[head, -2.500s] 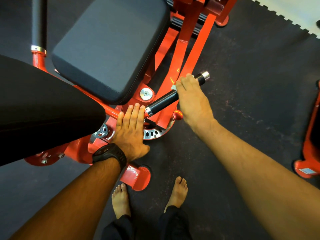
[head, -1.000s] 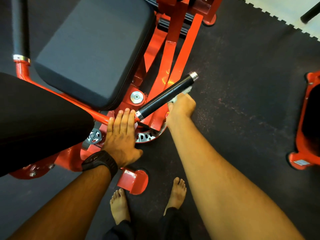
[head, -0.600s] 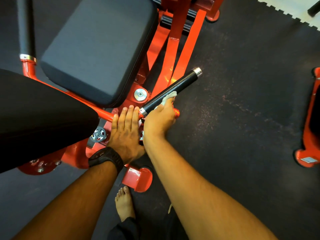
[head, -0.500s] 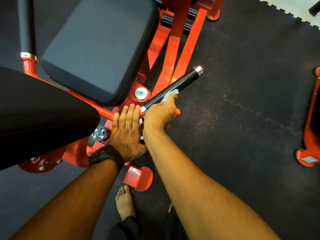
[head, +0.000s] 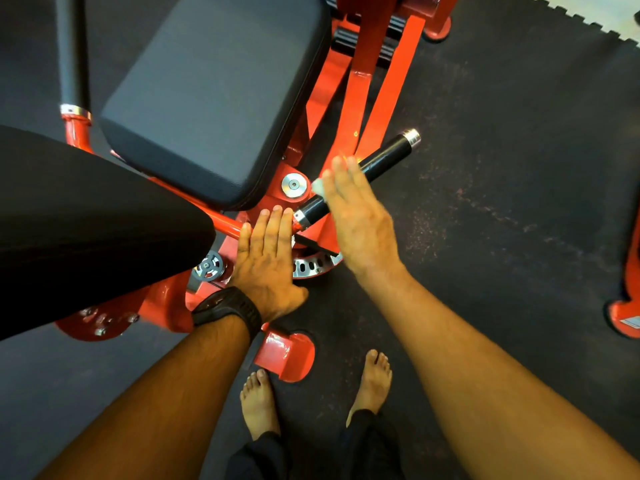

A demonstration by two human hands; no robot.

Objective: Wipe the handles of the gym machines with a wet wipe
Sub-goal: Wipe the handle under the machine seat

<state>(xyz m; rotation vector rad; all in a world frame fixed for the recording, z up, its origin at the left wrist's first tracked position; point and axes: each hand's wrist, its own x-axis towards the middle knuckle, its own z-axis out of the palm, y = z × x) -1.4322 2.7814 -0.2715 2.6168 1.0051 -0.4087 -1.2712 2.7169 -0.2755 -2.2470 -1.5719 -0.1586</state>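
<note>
Handle (head: 384, 157) first: it juts toward the upper right from the pivot of the red machine (head: 360, 84), just beside the dark seat pad (head: 214, 95). It is a black grip with a silver cap at the far end and a silver collar at the near end.

Your right hand (head: 358, 220) lies across the middle of it, smeared by motion blur. The fingers stretch nearly straight over the top of the bar (the thumb is out of sight, so I cannot tell whether it hooks underneath). A white wet wipe (head: 318, 187) peeks out from under those fingers on the seat side, against the grip.

Your left hand (head: 268, 258) holds nothing. It rests palm down on the red frame with its fingers straight and together, the fingertips just beside the silver collar. A black watch (head: 228, 308) sits on that wrist.

A large black pad (head: 86, 216) fills the left of the view, and a second handle (head: 71, 53) stands behind it at the upper left.

Your bare feet (head: 258, 403) stand on the dark rubber floor (head: 502, 168), the left one close to a red foot of the frame (head: 284, 355). Part of another red machine (head: 627, 306) shows at the right edge.
</note>
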